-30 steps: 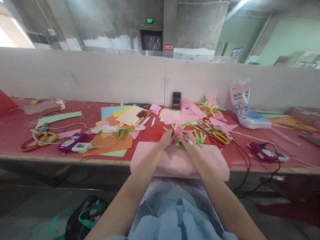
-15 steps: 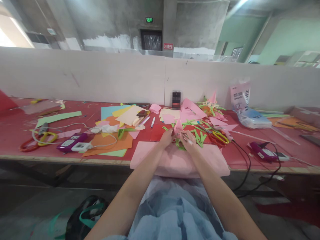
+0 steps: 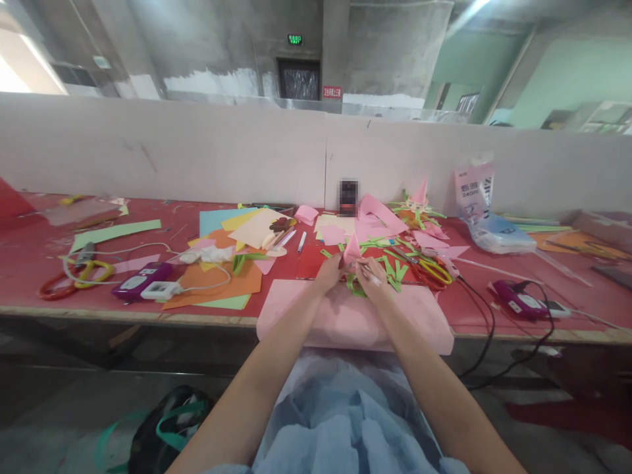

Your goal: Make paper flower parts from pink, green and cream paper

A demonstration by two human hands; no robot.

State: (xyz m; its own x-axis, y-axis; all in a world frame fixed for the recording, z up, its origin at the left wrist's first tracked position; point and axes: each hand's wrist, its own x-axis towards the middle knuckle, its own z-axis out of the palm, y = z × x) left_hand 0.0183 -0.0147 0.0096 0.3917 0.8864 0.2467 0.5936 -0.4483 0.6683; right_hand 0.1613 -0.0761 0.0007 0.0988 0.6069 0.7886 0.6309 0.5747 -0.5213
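Both of my hands meet over the middle of a red table point(image 3: 39, 263). My left hand point(image 3: 330, 273) is closed, pinching a small folded pink paper piece point(image 3: 352, 249) that points upward. My right hand point(image 3: 371, 276) is closed too, holding a thin stick-like thing against the paper; I cannot make out what it is. A green paper strip point(image 3: 353, 287) curls just below my fingers. Under my wrists lies a large pink sheet point(image 3: 424, 316) that hangs over the table's front edge.
Coloured paper sheets point(image 3: 232, 280), green strips and pink scraps litter the table. Red-and-yellow scissors point(image 3: 430, 271) lie to the right, another pair point(image 3: 74, 276) at the left. Purple glue guns point(image 3: 141, 282) point(image 3: 518, 301) with cables lie on both sides. A plastic packet point(image 3: 481, 210) stands at the back right, a partition wall point(image 3: 197, 151) behind.
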